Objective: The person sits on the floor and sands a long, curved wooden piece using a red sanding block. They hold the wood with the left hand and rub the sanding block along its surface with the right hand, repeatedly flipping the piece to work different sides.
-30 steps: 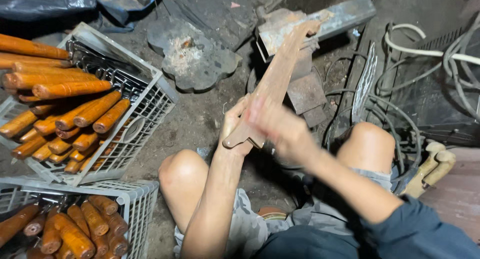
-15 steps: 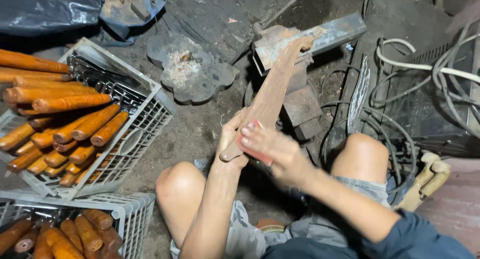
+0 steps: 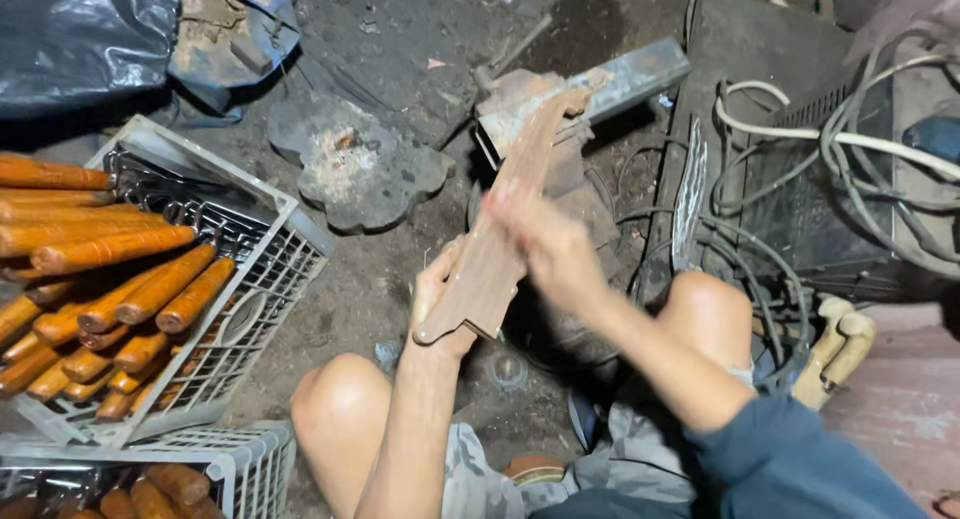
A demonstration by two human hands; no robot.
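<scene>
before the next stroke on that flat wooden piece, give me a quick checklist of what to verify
1. Left hand grips the lower end of the wooden piece: ok.
2. Top end rests on the metal block: ok.
3. Right hand on the piece: blurred, contact cannot tell.
4. What the right hand holds: cannot tell.
5. Knees clear of the piece: ok.
6. Cables close at the right, apart from the piece: ok.
</scene>
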